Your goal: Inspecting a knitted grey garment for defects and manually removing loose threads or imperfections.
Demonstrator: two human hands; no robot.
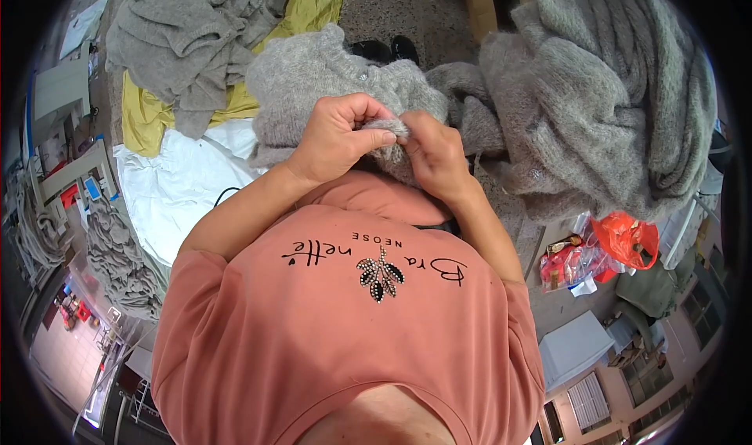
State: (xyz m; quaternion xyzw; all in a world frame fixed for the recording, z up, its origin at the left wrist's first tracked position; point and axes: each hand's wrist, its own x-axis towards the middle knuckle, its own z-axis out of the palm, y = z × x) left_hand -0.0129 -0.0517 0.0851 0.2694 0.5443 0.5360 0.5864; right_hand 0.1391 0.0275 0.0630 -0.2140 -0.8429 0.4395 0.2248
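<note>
A fuzzy grey knit garment (301,73) lies bunched over my lap. My left hand (341,132) is closed, its thumb and fingers pinching a small fold of that knit. Right beside it, my right hand (437,151) is closed on the same fold, and the fingertips of both hands almost meet. Whether a small tool or thread is between the fingers cannot be made out. The rest of the knit hangs below and beyond my hands.
A large heap of grey knitwear (603,92) rises on the right. Another grey pile (196,41) lies at the far left on yellow sheeting (145,116). White sheeting (172,186) spreads at my left. A red plastic bag (627,241) sits at the right, near a white box (576,347).
</note>
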